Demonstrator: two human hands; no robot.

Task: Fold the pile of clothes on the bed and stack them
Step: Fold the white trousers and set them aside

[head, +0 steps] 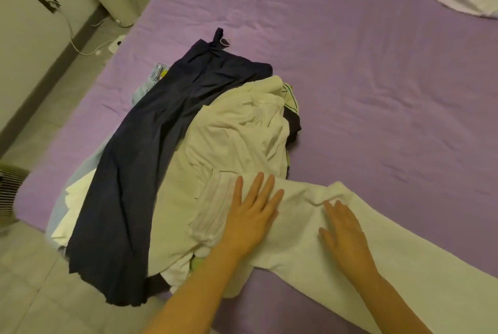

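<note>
Both hands — left hand (252, 215), right hand (343, 228) — press flat, fingers straight, on the white garment (301, 215); clothes pile (172, 145) beyond the fingertips.

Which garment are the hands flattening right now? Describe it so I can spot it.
On the purple bed sheet, find the clothes pile near the left edge. The white trousers run from the pile toward the lower right, with both hands, left and right, flat on them. Unlike the dark navy garment, they are pale and spread out.
</note>
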